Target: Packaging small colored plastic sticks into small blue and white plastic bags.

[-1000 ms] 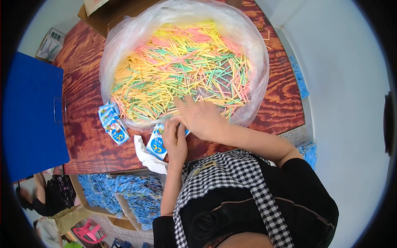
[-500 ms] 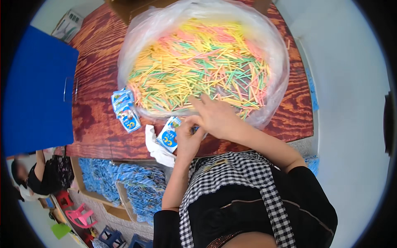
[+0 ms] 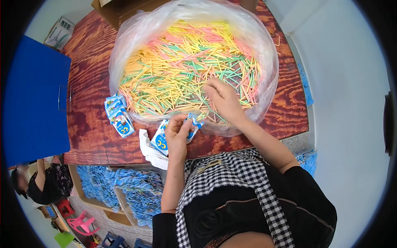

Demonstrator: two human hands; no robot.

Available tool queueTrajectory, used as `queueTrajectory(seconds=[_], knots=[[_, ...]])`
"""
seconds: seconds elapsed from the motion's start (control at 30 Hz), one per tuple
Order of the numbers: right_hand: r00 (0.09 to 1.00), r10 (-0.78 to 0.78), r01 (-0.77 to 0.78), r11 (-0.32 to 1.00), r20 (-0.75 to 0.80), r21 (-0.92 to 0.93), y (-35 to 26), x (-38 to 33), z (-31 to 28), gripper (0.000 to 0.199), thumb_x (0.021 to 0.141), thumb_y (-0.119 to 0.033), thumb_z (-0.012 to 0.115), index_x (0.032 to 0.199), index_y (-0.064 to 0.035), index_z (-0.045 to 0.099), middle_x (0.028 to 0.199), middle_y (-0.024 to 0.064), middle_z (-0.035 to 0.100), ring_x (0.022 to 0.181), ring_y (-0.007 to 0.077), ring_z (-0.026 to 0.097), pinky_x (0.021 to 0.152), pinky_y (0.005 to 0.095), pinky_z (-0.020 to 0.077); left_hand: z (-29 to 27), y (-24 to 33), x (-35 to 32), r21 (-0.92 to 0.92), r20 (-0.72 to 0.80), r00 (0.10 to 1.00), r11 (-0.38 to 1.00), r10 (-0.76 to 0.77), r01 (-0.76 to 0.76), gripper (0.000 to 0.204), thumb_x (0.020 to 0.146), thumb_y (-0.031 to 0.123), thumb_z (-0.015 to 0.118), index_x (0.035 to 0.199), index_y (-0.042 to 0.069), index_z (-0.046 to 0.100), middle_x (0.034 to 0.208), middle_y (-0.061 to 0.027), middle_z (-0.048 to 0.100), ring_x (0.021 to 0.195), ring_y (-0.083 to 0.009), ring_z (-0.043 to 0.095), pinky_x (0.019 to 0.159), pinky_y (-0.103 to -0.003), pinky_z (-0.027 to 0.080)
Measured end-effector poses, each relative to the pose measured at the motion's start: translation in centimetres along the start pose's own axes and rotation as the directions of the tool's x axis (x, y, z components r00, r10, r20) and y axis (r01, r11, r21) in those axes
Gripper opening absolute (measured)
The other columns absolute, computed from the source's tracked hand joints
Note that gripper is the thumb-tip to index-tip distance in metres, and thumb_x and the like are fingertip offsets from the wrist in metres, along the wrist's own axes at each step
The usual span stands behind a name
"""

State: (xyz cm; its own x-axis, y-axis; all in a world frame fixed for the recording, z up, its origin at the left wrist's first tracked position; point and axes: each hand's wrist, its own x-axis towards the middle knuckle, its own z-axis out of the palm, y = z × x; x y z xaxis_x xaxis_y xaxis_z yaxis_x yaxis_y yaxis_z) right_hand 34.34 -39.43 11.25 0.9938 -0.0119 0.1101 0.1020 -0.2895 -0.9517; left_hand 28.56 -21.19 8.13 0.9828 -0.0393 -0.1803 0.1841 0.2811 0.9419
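Note:
A big clear plastic bag (image 3: 124, 45) lies open on the wooden table (image 3: 89, 124), filled with thin coloured sticks (image 3: 182, 62) in yellow, pink, green and orange. My right hand (image 3: 221, 99) reaches into the near side of the pile, fingers curled over the sticks. My left hand (image 3: 178, 134) holds a small blue and white packet (image 3: 161, 140) at the table's near edge, just outside the bag. A short stack of the same packets (image 3: 118, 113) lies to the left of the bag.
A blue folder (image 3: 33, 103) covers the table's left end. White cloth (image 3: 149, 151) hangs at the near edge. Below the table sit boxes of blue packets (image 3: 124, 190). Another person (image 3: 45, 182) sits at lower left. A cardboard box (image 3: 109, 10) stands behind the bag.
My right hand has moved up and right, deeper into the stick pile. The left hand still holds the packet. The view has shifted slightly.

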Motion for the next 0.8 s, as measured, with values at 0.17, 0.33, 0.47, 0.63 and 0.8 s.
queueTrajectory(seconds=[0.17,0.33,0.47,0.63,0.8], knots=[[0.999,-0.038,0.047,0.766,0.027,-0.641,3.0,-1.1,0.0,0.016,0.080,-0.016,0.068,0.084,-0.0032,0.060,0.076,0.0111,0.058,0.067,0.0281,0.058,0.062,0.0360,0.0458,0.7,0.2,0.1,-0.103,-0.031,0.999,0.995,0.008,-0.011,0.012,0.090,0.002,0.061,0.102,0.004,0.060,0.087,-0.0017,0.065,0.072,-0.0061,0.058,0.064,-0.020,0.048],[0.996,-0.057,0.024,0.913,-0.068,-0.408,3.3,-0.6,-0.6,0.012,0.080,-0.011,0.068,0.082,-0.0033,0.059,0.073,0.0086,0.057,0.064,0.0223,0.058,0.058,0.0333,0.0446,0.6,0.2,0.0,-0.180,-0.053,0.998,0.982,0.039,-0.048,0.014,0.089,0.002,0.062,0.103,0.004,0.060,0.088,-0.0013,0.065,0.072,-0.0055,0.059,0.065,-0.020,0.048],[0.991,0.131,-0.131,0.991,0.027,0.007,0.9,-0.1,-2.1,0.005,0.087,-0.003,0.062,0.084,-0.0029,0.059,0.077,0.0017,0.061,0.063,0.0077,0.056,0.055,0.0237,0.0428,0.4,0.2,-0.1,-0.226,-0.051,0.998,0.973,0.038,-0.048,0.013,0.089,0.003,0.063,0.102,0.004,0.060,0.088,-0.0010,0.065,0.072,-0.0053,0.059,0.063,-0.019,0.049],[0.996,0.083,-0.042,0.782,-0.037,0.622,-3.7,-1.2,-0.5,0.009,0.088,-0.001,0.063,0.094,-0.0024,0.057,0.083,0.0045,0.063,0.068,0.0094,0.057,0.062,0.0212,0.0458,0.8,0.1,-0.1,-0.226,-0.041,0.999,0.973,0.034,-0.042,0.013,0.089,0.003,0.063,0.101,0.004,0.059,0.087,-0.0010,0.065,0.072,-0.0054,0.059,0.063,-0.020,0.049],[0.990,-0.132,0.139,0.965,-0.044,0.222,-3.9,-2.9,0.9,0.010,0.083,-0.001,0.067,0.089,-0.0031,0.060,0.088,0.0061,0.063,0.079,0.0144,0.058,0.070,0.0259,0.0468,1.5,0.8,-0.3,-0.233,-0.085,0.995,0.970,0.047,-0.066,0.013,0.089,0.003,0.063,0.101,0.004,0.059,0.089,-0.0017,0.065,0.075,-0.0060,0.059,0.066,-0.020,0.048]])
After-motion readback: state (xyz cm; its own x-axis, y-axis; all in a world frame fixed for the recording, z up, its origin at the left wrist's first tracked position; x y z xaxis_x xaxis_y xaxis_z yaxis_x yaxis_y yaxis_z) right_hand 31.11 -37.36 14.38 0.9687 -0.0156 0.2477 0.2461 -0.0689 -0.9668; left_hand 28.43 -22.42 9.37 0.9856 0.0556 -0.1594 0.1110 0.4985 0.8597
